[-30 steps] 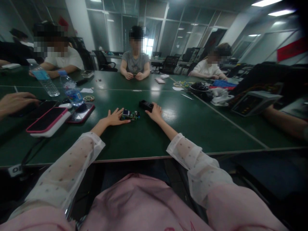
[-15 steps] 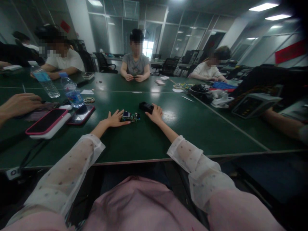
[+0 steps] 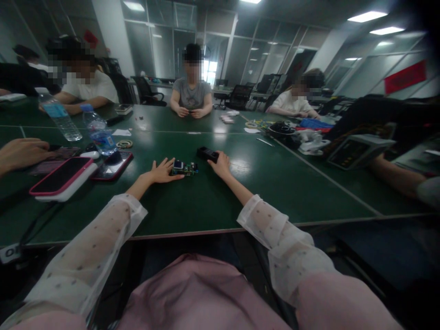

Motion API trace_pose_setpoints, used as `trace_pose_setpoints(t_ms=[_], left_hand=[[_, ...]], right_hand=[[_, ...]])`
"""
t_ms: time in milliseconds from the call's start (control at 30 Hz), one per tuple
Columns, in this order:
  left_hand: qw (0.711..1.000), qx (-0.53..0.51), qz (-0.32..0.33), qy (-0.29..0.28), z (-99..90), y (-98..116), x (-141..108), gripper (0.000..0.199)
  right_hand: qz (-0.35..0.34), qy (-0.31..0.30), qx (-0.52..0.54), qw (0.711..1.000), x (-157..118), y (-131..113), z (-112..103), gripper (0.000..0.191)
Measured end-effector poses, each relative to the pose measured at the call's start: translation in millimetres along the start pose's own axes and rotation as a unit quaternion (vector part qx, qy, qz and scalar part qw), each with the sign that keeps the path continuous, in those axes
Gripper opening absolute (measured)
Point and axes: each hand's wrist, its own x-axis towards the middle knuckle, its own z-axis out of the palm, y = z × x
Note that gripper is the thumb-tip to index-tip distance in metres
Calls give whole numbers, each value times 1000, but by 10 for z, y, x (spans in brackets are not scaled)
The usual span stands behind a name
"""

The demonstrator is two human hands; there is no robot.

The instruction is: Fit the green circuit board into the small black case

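Condition: the circuit board (image 3: 185, 167) lies on the green table (image 3: 192, 208), component side up, with its left end at the left hand (image 3: 161, 173). That hand is palm down, fingers spread apart, thumb along the board's near edge; how much pressure it applies cannot be determined. The right hand (image 3: 221, 164) is closed, thumb and fingers around the near end of the black case (image 3: 206, 154), which lies just beyond and to the right of the board.

Risk 1: slippage. The table surface appears smooth. With the left fingers spread rather than wrapped, a sideways push could make the board slide or pivot.

Risk 2: component damage. The small screen (image 3: 178, 163) and the exposed parts face upward. Cause: a fingertip pressing on them, or the case being drawn across the board's right end, which is near it.

Risk 3: loss of grip. The right hand covers only one end of the case; a quick lift could let the far end dip and strike the table.

Risk 4: liquid. The nearer plastic bottle (image 3: 99, 133) stands to the left, beside a phone (image 3: 113, 166). If knocked over, any contents could reach the board.
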Motion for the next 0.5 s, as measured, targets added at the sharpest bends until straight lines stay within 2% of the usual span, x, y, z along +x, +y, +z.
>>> trace_pose_setpoints(t_ms=[167, 267, 367, 500], left_hand=[[1000, 5, -2, 9, 14, 7, -3, 98], [1000, 0, -3, 11, 25, -9, 1, 98], [1000, -3, 1, 12, 37, -37, 13, 98], [1000, 3, 1, 4, 51, -62, 35, 96]], right_hand=[[-32, 44, 68, 996, 73, 35, 21, 49], [-77, 50, 167, 982, 79, -51, -1, 51], [-144, -4, 273, 951, 16, -202, -47, 56], [-195, -81, 317, 924, -120, -363, -95, 61]])
